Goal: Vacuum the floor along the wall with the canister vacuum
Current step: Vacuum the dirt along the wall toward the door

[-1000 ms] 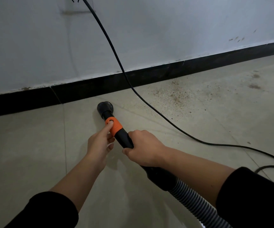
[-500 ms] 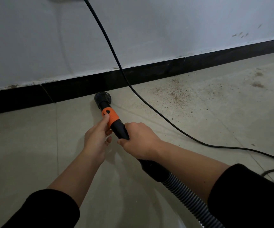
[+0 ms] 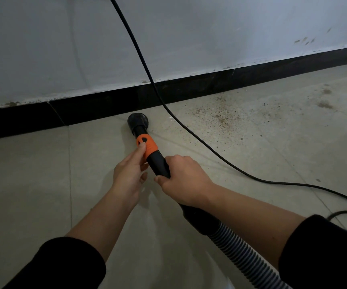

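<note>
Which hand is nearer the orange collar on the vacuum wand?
Left. The left hand holds the orange collar with its fingers; the right hand grips the black tube behind it.

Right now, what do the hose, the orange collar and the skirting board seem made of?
Hose: likely flexible plastic, by its ribs. Orange collar: matte plastic or rubber. Skirting board: perhaps smooth black tile, given its vertical joint.

Brush nozzle (image 3: 138, 121) advanced toward the baseboard (image 3: 97, 109). At 1.0 s ago a strip of floor (image 3: 43, 184) showed between them; now the nozzle's far edge meets the baseboard's foot. Nozzle also slightly nearer the power cord (image 3: 191, 133). Left hand (image 3: 130, 174) and right hand (image 3: 184, 182) travelled forward with the wand (image 3: 158, 161). Wall socket, seen at the top edge 1.0 s ago, is out of view.
</note>
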`<state>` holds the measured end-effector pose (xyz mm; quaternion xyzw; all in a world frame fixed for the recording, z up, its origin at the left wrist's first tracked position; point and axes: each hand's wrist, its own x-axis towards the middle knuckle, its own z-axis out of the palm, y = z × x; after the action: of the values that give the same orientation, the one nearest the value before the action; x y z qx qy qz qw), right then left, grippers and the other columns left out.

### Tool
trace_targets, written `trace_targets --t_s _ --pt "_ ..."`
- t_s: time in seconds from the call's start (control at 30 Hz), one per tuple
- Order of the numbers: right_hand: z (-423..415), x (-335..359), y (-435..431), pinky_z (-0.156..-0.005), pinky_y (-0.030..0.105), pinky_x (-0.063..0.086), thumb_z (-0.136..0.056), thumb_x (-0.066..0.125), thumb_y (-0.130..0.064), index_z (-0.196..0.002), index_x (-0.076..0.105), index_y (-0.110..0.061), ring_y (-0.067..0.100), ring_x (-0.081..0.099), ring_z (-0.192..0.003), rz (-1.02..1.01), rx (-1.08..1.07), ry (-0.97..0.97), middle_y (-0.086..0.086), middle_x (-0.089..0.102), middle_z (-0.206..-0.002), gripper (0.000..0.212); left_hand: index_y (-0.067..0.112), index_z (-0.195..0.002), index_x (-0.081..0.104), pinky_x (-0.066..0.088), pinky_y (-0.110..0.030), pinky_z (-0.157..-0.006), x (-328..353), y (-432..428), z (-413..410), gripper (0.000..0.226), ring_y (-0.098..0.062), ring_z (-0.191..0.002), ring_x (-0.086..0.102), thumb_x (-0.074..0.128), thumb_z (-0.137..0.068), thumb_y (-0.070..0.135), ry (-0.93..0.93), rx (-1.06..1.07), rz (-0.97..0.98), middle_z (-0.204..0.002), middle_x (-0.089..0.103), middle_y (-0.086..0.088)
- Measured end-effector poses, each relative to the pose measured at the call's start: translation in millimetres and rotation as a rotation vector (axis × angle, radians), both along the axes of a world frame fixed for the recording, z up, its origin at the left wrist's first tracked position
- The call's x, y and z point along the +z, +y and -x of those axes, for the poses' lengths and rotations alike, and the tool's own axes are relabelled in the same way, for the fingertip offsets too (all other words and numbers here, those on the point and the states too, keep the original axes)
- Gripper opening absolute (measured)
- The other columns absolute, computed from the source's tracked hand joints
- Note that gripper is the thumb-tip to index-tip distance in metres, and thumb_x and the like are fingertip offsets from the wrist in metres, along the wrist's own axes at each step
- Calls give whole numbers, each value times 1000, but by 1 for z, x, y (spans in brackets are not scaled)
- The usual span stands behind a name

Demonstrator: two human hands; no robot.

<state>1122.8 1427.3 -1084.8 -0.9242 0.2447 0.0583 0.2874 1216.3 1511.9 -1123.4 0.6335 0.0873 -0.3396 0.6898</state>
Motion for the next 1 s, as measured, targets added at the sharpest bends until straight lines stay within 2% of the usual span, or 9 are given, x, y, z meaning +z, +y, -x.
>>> trace_targets --t_s 0.17,0.3,0.5,0.67,0.87,1.0 --pt "9 3 1 -58 30 41 -90 59 -35 -91 53 -13 24 56 -68 14 3 9 1 52 -73 22 20 -115 65 44 -29 -79 0 3 7 35 -14 -105 62 64 -89 43 -6 -26 -12 -114 69 -4" --pt "21 5 2 -56 30 38 -90 59 -35 -88 52 -14 23 55 -67 32 13 23 1 53 -73 23 17 -123 64 44 -27 -76 0 4 17 43 -14 -104 62 64 -89 44 -5 -52 -21 -114 68 -3" --pt "29 10 -1 -61 32 47 -89 59 -36 -90 55 -12 25 59 -70 34 6 33 5 59 -78 24 19 -123 64 44 -30 -78 3 2 23 44 -14 -105 61 63 -89 47 -7 -90 -35 -115 67 -3" --pt "37 15 -4 -64 34 51 -89 60 -36 -91 56 -12 26 61 -72 38 -9 48 6 62 -79 25 18 -125 63 44 -28 -75 4 -4 30 45 -12 -102 60 63 -89 46 3 -104 -35 -115 67 -2" --pt "53 19 -11 -65 33 49 -89 59 -37 -92 56 -12 26 61 -75 53 -41 74 6 61 -81 25 18 -124 63 44 -28 -73 5 -17 42 44 -12 -98 60 64 -89 44 13 -147 -28 -110 67 -1" --pt "63 22 -14 -62 30 40 -89 60 -37 -90 55 -12 28 60 -79 72 -59 88 7 61 -83 25 18 -120 64 44 -29 -76 7 -23 50 38 -11 -97 60 62 -91 43 17 -202 -29 -110 67 -1"
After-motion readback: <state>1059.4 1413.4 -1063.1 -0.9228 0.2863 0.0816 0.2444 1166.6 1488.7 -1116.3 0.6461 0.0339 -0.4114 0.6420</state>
